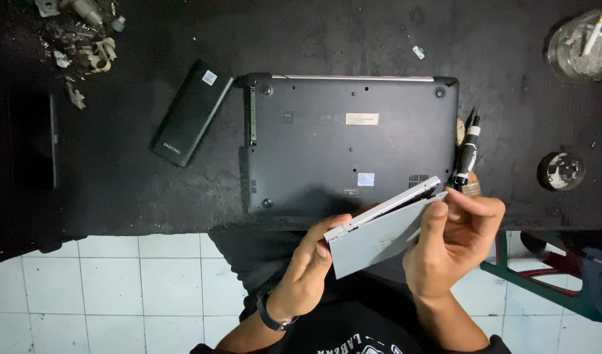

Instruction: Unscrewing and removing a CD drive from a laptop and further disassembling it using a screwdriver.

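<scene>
Both hands hold a flat grey optical drive (379, 229) tilted above the near edge of a black laptop (353, 144) that lies bottom-up on a dark table (131, 183). My left hand (311, 262), with a dark watch on the wrist, grips the drive's left end. Its right end is pinched by my right hand (455, 239), thumb on the flat face. A black screwdriver (468, 154) rests just right of the laptop, behind my right hand.
A black slim battery pack (191, 113) lies left of the laptop. Metal scraps (85, 36) sit at the far left corner. A glass ashtray (579, 46) and a small round dish (561, 170) stand at the right. White floor tiles (117, 288) show below the table edge.
</scene>
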